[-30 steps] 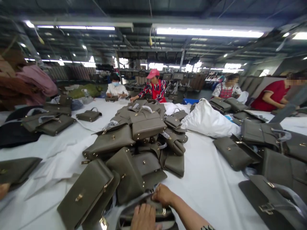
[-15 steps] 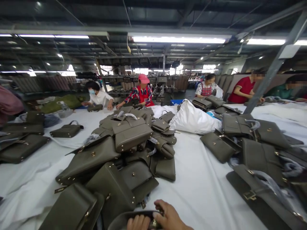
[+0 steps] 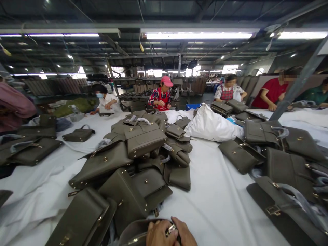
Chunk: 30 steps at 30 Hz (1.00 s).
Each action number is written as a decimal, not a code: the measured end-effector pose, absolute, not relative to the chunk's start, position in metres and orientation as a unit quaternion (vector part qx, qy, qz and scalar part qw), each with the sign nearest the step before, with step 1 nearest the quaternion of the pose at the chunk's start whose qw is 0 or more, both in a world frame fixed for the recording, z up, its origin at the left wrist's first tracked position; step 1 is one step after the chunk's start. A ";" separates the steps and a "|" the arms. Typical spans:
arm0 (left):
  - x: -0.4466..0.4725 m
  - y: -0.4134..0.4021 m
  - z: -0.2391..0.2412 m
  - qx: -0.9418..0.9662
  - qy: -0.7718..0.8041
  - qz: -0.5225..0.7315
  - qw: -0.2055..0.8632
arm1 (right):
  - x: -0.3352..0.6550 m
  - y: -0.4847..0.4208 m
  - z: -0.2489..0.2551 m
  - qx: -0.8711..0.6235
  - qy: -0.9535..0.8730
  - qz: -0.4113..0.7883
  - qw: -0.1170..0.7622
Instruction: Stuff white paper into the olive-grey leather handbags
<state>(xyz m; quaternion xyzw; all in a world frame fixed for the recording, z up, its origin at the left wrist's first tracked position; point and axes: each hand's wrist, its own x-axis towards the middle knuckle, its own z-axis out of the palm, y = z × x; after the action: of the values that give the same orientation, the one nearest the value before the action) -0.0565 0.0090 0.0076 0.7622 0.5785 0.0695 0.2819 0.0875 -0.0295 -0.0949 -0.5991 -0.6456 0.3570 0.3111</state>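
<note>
Handbag (image 3: 135,232), olive, lies at the near edge of the white table (image 3: 220,198), just below the central heap of bags (image 3: 135,160). Head view: my left hand (image 3: 157,234) and right hand (image 3: 186,234) pinch its metal clasp (image 3: 171,229), fingers narrowed. I judge a steady grip with the bag flat works best.

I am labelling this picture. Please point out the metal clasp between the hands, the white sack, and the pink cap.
metal clasp (image 3: 171,229), head view, shiny middle.
white sack (image 3: 212,125), head view, bulging side.
pink cap (image 3: 166,81), head view, crown.
</note>
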 end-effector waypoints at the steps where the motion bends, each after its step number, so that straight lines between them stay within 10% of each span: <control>1: -0.055 0.006 0.010 0.765 0.586 0.093 0.252 | 0.086 -0.032 -0.095 -0.604 -0.638 0.361 0.313; 23: -0.171 0.006 0.021 0.761 0.642 0.088 -0.028 | 0.076 -0.034 -0.064 -0.665 -0.627 0.343 0.220; 30: -0.192 -0.005 0.014 0.748 0.650 0.138 0.006 | 0.091 -0.019 -0.080 -0.528 -0.819 0.014 0.225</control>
<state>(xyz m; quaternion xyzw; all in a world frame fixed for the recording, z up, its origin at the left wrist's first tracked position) -0.1925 -0.0048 0.0142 0.7477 0.6495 0.1378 0.0065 0.0907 -0.0192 -0.0798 -0.5276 -0.8191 0.0137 0.2248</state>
